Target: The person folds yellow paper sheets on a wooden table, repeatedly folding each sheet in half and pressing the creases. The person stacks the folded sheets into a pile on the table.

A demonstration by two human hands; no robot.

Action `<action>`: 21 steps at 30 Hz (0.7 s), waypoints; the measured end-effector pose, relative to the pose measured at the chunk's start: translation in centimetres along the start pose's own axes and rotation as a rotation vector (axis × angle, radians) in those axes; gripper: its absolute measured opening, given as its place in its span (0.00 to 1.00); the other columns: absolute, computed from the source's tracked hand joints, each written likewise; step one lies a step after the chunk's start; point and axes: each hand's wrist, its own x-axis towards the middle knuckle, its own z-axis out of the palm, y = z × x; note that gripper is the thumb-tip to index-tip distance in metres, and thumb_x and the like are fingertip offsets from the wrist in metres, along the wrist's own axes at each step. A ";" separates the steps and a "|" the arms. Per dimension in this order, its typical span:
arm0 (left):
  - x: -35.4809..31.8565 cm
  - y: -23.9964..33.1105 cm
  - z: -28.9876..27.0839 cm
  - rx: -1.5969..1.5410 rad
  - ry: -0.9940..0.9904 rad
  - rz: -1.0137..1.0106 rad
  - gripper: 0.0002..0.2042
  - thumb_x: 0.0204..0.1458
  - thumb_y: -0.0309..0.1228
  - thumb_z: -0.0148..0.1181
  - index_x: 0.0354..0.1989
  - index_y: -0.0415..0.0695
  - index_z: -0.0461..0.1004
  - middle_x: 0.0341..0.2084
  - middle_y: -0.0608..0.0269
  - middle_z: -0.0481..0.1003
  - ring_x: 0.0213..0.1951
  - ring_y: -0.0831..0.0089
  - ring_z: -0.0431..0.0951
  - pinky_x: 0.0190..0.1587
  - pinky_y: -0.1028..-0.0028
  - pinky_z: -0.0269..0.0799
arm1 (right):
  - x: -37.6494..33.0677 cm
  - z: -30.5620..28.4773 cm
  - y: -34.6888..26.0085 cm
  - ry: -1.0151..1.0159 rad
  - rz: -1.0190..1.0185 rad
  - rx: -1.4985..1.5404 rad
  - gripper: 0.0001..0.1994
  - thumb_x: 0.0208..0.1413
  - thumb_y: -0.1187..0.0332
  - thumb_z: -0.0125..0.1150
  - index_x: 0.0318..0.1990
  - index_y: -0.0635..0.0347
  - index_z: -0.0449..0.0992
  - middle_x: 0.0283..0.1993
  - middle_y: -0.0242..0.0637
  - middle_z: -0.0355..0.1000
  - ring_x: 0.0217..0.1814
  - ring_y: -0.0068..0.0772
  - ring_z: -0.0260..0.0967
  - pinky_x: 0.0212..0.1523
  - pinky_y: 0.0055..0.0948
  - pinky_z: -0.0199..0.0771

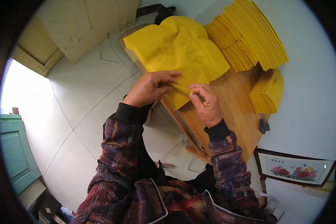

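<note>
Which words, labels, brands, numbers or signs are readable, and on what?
Framed flower picture, right: one short row of small characters at its upper left, too small to quote reliably.
Dark box-like item, lower left: small pale patch, can't tell if it's a label.
Yellow sheet and yellow stacks: no readable text.

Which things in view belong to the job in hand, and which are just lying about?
In the job:
yellow sheet, pinched by left hand and right hand
stacked yellow pieces, likely same work
wooden table, under sheet and stacks

Apparently unrelated:
small dark object at the table's edge
framed flower picture
teal door
</note>
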 end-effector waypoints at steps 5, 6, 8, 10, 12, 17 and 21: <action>0.3 -0.3 -0.1 0.017 0.007 -0.023 0.05 0.52 0.17 0.54 0.36 0.34 0.74 0.52 0.64 0.74 0.22 0.83 0.69 0.24 0.82 0.68 | 0.2 0.3 0.0 0.062 -0.017 0.052 0.05 0.55 0.74 0.57 0.37 0.65 0.73 0.38 0.42 0.73 0.41 0.44 0.69 0.42 0.33 0.70; 0.3 -0.4 -0.1 0.001 0.011 -0.022 0.04 0.53 0.17 0.54 0.36 0.34 0.74 0.51 0.64 0.74 0.22 0.84 0.68 0.23 0.82 0.67 | 0.0 0.3 -0.1 0.135 -0.013 0.027 0.05 0.54 0.74 0.57 0.37 0.65 0.73 0.38 0.43 0.72 0.41 0.45 0.69 0.43 0.34 0.70; 0.4 -0.3 0.0 -0.027 0.049 0.012 0.04 0.54 0.18 0.54 0.37 0.34 0.74 0.51 0.65 0.75 0.21 0.85 0.67 0.23 0.83 0.67 | -0.6 0.0 -0.6 0.278 -0.005 -0.024 0.06 0.53 0.75 0.58 0.38 0.64 0.73 0.38 0.43 0.72 0.41 0.45 0.68 0.44 0.35 0.70; 0.3 -0.1 0.0 -0.076 0.080 0.026 0.05 0.55 0.18 0.53 0.38 0.35 0.74 0.50 0.66 0.75 0.21 0.86 0.67 0.23 0.84 0.67 | -1.7 -0.3 -1.2 0.196 -0.102 -0.193 0.09 0.50 0.77 0.60 0.40 0.63 0.73 0.40 0.43 0.71 0.43 0.45 0.68 0.46 0.35 0.69; 0.1 0.1 0.1 -0.148 0.101 0.014 0.06 0.56 0.19 0.53 0.40 0.36 0.74 0.49 0.66 0.76 0.21 0.86 0.67 0.23 0.84 0.67 | -2.1 -0.3 -1.5 0.103 -0.190 -0.328 0.14 0.47 0.78 0.62 0.43 0.62 0.73 0.43 0.42 0.70 0.45 0.45 0.67 0.47 0.36 0.69; 0.2 0.5 0.3 -0.078 0.090 -0.118 0.08 0.58 0.23 0.53 0.43 0.39 0.75 0.31 0.69 0.73 0.19 0.85 0.66 0.23 0.82 0.67 | -1.9 0.8 -1.0 -0.043 -0.286 -0.487 0.19 0.43 0.80 0.64 0.46 0.59 0.75 0.47 0.40 0.69 0.49 0.44 0.65 0.46 0.36 0.70; 0.3 0.5 0.3 -0.089 0.075 -0.170 0.08 0.58 0.25 0.53 0.44 0.40 0.75 0.24 0.69 0.71 0.19 0.83 0.67 0.23 0.81 0.67 | -1.2 0.5 -0.2 -0.063 -0.342 -0.462 0.17 0.44 0.80 0.64 0.44 0.59 0.76 0.44 0.38 0.71 0.45 0.43 0.68 0.44 0.35 0.72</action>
